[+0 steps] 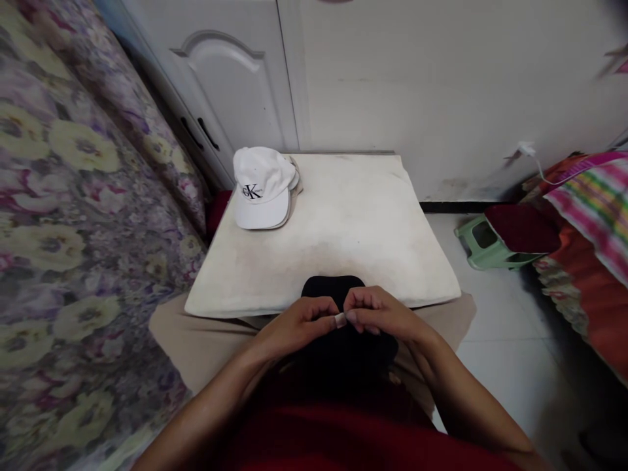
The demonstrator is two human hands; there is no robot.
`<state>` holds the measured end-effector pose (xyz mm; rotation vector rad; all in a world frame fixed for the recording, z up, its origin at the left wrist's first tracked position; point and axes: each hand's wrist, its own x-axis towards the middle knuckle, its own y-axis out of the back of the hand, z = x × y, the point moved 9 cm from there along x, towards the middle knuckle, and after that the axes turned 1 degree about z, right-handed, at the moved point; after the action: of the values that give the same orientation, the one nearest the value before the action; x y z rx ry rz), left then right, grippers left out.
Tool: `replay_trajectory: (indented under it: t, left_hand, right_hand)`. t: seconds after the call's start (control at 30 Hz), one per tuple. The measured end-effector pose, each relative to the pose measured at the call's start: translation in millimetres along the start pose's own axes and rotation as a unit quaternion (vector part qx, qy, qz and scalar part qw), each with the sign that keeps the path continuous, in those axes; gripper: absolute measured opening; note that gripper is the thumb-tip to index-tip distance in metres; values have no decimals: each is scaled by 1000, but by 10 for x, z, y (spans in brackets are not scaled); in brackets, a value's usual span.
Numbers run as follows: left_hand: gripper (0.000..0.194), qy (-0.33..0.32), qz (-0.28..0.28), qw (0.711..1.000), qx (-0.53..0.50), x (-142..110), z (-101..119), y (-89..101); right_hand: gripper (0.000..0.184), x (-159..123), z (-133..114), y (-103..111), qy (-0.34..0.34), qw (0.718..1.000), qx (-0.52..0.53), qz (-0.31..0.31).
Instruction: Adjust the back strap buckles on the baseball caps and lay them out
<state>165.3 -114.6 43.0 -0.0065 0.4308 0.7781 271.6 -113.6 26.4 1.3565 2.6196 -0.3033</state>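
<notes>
A black cap [333, 285] rests over my lap at the table's near edge, its brim pointing away from me. Both of my hands meet above it. My left hand [297, 325] is closed, thumb and forefinger bent together, with a pale band wrapped round the thumb tip. Close against that tip, my right hand [380, 311] is pinched with its fingers curled. What the fingertips hold is too small to make out. On the table's far left lies a white cap [262, 186] with dark letters on the front; another brim shows beneath it.
The table [353, 222] has a stained cream cover. A floral curtain [88, 261] hangs along the left, and a white cabinet door [230, 85] stands behind. To the right are a green stool [481, 245] and a bed with a striped cloth [598, 203].
</notes>
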Motion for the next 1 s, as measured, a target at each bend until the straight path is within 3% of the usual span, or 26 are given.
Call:
replay_trajectory:
  t: [0.23, 0.57, 0.73, 1.0]
  left_hand:
    - [28, 9, -4, 1000, 8, 12, 19, -23]
    - [28, 14, 6, 999, -37, 59, -128, -14]
    - [25, -9, 24, 1000, 16, 58, -70, 5]
    - [24, 2, 50, 995, 83, -3, -4, -1]
  right_hand:
    - [9, -10, -20, -14, 11, 1000, -5, -7]
    - [9, -39, -76, 11, 40, 999, 1, 16]
    - [18, -74, -128, -16, 32, 999, 24, 27]
    - [27, 5, 35, -7, -5, 998, 51, 22]
